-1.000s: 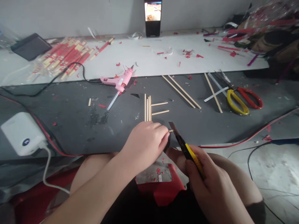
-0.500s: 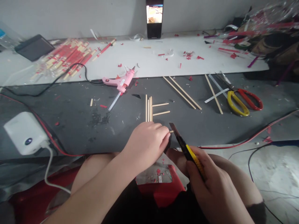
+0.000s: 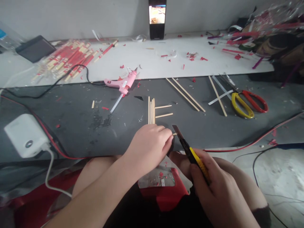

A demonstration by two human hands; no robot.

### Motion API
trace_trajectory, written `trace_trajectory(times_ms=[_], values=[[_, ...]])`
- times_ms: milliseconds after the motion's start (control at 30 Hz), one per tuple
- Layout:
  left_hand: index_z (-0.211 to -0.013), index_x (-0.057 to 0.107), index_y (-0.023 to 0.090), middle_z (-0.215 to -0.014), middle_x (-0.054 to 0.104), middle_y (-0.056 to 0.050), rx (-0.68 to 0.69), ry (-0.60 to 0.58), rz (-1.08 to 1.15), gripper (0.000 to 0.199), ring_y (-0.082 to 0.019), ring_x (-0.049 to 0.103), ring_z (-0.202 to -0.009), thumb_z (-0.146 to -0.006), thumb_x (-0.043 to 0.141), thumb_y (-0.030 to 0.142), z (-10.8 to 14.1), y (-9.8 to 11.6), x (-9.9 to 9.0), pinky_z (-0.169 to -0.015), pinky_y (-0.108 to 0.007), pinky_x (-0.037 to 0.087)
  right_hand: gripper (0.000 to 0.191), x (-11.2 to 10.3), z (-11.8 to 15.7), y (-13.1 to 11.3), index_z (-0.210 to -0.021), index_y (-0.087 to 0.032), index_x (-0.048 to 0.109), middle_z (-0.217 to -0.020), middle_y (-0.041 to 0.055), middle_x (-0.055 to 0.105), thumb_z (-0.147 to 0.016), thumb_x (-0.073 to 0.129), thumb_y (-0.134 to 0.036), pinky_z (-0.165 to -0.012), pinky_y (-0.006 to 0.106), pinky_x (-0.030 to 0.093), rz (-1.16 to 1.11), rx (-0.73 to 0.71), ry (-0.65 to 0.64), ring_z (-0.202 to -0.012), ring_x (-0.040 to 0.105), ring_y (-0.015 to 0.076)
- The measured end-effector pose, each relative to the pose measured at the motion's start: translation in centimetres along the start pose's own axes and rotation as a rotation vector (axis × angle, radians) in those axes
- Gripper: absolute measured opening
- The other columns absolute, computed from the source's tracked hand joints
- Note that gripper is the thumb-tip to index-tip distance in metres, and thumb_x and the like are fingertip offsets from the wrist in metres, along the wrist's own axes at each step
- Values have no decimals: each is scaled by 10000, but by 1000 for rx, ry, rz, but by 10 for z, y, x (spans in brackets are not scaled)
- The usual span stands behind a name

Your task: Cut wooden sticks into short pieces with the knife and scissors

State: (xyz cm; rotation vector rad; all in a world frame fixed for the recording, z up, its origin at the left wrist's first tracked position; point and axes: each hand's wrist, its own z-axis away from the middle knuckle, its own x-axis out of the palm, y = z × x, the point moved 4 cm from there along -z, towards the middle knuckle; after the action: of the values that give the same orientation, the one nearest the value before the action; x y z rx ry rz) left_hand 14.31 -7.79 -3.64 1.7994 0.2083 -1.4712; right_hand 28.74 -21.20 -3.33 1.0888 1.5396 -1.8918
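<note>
My left hand is curled around a thin wooden stick, and only the stick's tip pokes out past the fingers. My right hand grips a yellow snap-off utility knife with its steel blade pointing up and left. The blade sits right beside the stick's tip, though I cannot tell whether they touch. Just beyond my left hand lie several short wooden sticks side by side on the dark mat. Two shorter pieces lie to their right.
A pink hot glue gun and long wooden sticks lie ahead. Yellow-and-red scissors rest at right. A white power adapter and red-black wires run along the mat. Red-wrapped chopsticks and a phone stand behind on a white board.
The whole view has shifted slightly. Both hands keep their hold, and the knife blade stays next to the stick's tip.
</note>
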Motion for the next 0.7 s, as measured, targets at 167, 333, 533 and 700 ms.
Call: trace_trajectory(times_ms=[167, 333, 533, 700], values=[[-861, 681, 187, -777, 661, -25, 1, 0, -2, 282, -190, 584, -761, -1040, 467, 229, 0, -1, 0, -695, -371, 427, 315, -1, 1, 0, -1242, -221, 639, -1040, 67, 812, -997, 475, -333, -772, 274, 642, -5, -9, 4, -920, 796, 216], [-862, 679, 188, -776, 657, -24, -3, -13, 4, 286, -191, 582, -763, -1043, 464, 239, -1, 0, -1, -699, -373, 429, 291, -2, 1, 0, -1228, -234, 632, -1020, 51, 812, -995, 477, -313, -765, 265, 638, 12, -19, 19, -899, 796, 204], [-842, 674, 186, -762, 654, -23, 0, -4, 7, 287, -185, 579, -743, -1039, 469, 228, -1, 0, -1, -680, -364, 422, 304, -2, 1, -1, -1228, -220, 635, -998, 53, 818, -992, 463, -304, -743, 268, 641, 44, -20, 1, -860, 802, 209], [-844, 679, 189, -763, 660, -26, -2, 1, 19, 283, -186, 585, -747, -1034, 474, 223, -1, 0, -2, -687, -362, 427, 305, -3, 0, -2, -1226, -219, 631, -987, 52, 817, -995, 452, -308, -728, 268, 641, 30, -11, 5, -854, 801, 206]])
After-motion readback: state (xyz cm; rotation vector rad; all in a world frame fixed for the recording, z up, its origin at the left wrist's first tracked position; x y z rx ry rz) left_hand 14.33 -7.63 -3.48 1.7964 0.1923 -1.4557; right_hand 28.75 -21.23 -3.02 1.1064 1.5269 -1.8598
